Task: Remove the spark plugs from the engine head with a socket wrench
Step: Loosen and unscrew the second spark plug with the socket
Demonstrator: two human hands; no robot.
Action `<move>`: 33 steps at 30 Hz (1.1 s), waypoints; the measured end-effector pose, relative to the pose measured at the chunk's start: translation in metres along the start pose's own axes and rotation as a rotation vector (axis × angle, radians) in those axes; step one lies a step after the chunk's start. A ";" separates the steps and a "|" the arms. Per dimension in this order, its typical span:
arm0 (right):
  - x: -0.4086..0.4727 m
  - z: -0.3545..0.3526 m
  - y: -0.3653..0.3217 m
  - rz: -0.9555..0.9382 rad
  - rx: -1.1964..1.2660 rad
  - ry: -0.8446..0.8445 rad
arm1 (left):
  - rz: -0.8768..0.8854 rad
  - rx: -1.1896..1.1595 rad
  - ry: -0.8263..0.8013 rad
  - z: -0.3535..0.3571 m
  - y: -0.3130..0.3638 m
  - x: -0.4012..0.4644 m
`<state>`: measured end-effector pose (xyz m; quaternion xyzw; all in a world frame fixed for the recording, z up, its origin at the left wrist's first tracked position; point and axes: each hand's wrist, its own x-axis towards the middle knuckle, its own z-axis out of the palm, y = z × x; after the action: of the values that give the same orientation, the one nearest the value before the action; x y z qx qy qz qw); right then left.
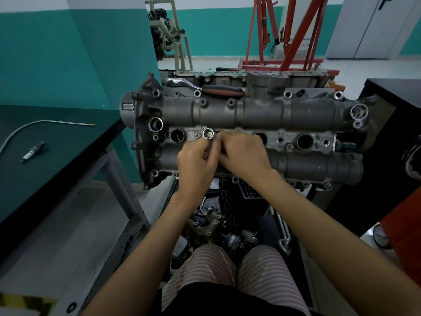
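A person in striped trousers is leaning over a grey engine head [262,112] mounted crosswise in a workshop, both hands meeting over the row of spark plug wells along its middle. The left hand [197,161] is curling its fingers around a shiny socket [207,133], whose open end is facing the camera with something pale showing inside; what that is cannot be told. The right hand [242,153] is pressing in just beside it, fingers bent toward the same piece, though whether it is actually gripping the socket or something beneath is hidden by the knuckles. Three open wells are showing, one [177,135] to the left of the hands and two to their right, the farther one [304,141] dark and round. The socket wrench [205,87], chrome-headed with a black and orange handle, is lying along the far edge of the engine head, well apart from both hands. On the dark workbench [57,169] at the left, a spark plug [33,152] is lying on its side near a thin bent metal rod [45,123]. A red engine hoist [291,35] is standing against the teal wall behind, and loose engine parts are crowding the floor between the person's knees and the stand.
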<state>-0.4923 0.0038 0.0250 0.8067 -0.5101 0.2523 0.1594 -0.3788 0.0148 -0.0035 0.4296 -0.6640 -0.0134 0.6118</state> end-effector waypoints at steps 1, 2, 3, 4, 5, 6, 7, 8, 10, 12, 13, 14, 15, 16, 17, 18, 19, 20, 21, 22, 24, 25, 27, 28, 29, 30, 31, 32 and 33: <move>0.000 0.001 0.001 -0.008 -0.018 -0.007 | 0.010 0.006 0.000 0.000 0.000 0.000; 0.000 0.002 0.001 -0.017 -0.030 -0.012 | 0.017 0.006 0.001 0.000 0.000 0.001; 0.000 0.002 0.001 -0.029 -0.035 -0.015 | 0.016 -0.002 0.001 0.000 0.001 0.001; -0.001 0.002 0.001 -0.044 -0.033 -0.015 | 0.006 -0.023 0.003 -0.001 0.003 0.001; -0.001 0.002 0.000 -0.057 -0.028 -0.015 | -0.013 -0.054 0.004 -0.001 0.004 0.000; -0.002 0.001 0.000 -0.066 -0.022 -0.013 | -0.033 -0.087 0.006 -0.002 0.005 -0.001; -0.002 0.000 -0.001 -0.069 -0.011 -0.006 | -0.048 -0.109 0.005 -0.002 0.006 -0.001; -0.002 -0.001 -0.001 -0.066 0.002 0.002 | -0.054 -0.117 0.004 -0.002 0.006 -0.002; -0.001 -0.001 -0.001 -0.048 0.019 0.008 | -0.048 -0.094 0.001 -0.002 0.005 -0.002; 0.000 0.000 0.000 -0.028 0.014 0.001 | -0.036 -0.052 -0.004 -0.002 0.004 -0.001; 0.000 0.001 0.000 -0.021 0.003 -0.009 | -0.027 -0.038 -0.008 -0.002 0.004 0.000; 0.000 0.001 0.001 -0.016 -0.007 -0.015 | -0.016 -0.029 -0.013 -0.002 0.004 0.000; 0.000 0.002 0.002 -0.012 -0.014 -0.017 | -0.006 -0.018 -0.018 -0.003 0.004 0.001; 0.000 0.002 0.002 -0.014 -0.025 -0.020 | -0.002 -0.010 -0.025 -0.003 0.005 0.001; 0.000 0.002 0.002 -0.020 -0.039 -0.025 | -0.011 -0.010 -0.033 -0.003 0.006 0.000; -0.001 0.002 0.002 -0.029 -0.047 -0.030 | -0.032 -0.023 -0.039 -0.004 0.007 0.000; -0.001 0.002 0.002 -0.035 -0.042 -0.032 | -0.055 -0.046 -0.043 -0.004 0.007 -0.001; 0.000 0.002 0.001 -0.039 -0.029 -0.030 | -0.070 -0.068 -0.044 -0.004 0.008 -0.001; 0.000 0.001 0.000 -0.040 -0.017 -0.027 | -0.075 -0.081 -0.039 -0.003 0.009 -0.001; 0.000 0.001 -0.001 -0.040 -0.009 -0.023 | -0.074 -0.078 -0.032 -0.003 0.008 -0.001; 0.000 0.000 -0.001 -0.028 -0.007 -0.022 | -0.059 -0.039 -0.028 -0.003 0.007 -0.001; 0.000 0.000 -0.001 -0.020 -0.011 -0.025 | -0.047 -0.017 -0.031 -0.003 0.007 0.000; 0.000 0.000 0.000 -0.001 -0.024 -0.032 | -0.026 0.011 -0.038 -0.003 0.005 0.002; 0.000 -0.001 0.000 0.006 -0.031 -0.035 | -0.023 0.016 -0.039 -0.002 0.004 0.002; 0.000 -0.001 0.000 0.005 -0.038 -0.038 | -0.020 0.016 -0.038 -0.003 0.003 0.002; 0.000 0.000 0.000 -0.004 -0.045 -0.041 | -0.018 0.012 -0.039 -0.003 0.003 0.002; 0.000 0.000 0.000 -0.019 -0.047 -0.043 | -0.017 0.001 -0.041 -0.003 0.003 0.001; -0.001 0.000 0.000 -0.034 -0.040 -0.044 | -0.024 -0.019 -0.043 -0.003 0.004 0.000; -0.001 -0.001 -0.001 -0.043 -0.025 -0.043 | -0.036 -0.043 -0.042 -0.003 0.005 0.000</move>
<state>-0.4922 0.0055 0.0252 0.8206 -0.4989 0.2251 0.1642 -0.3795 0.0195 -0.0005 0.4280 -0.6684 -0.0480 0.6064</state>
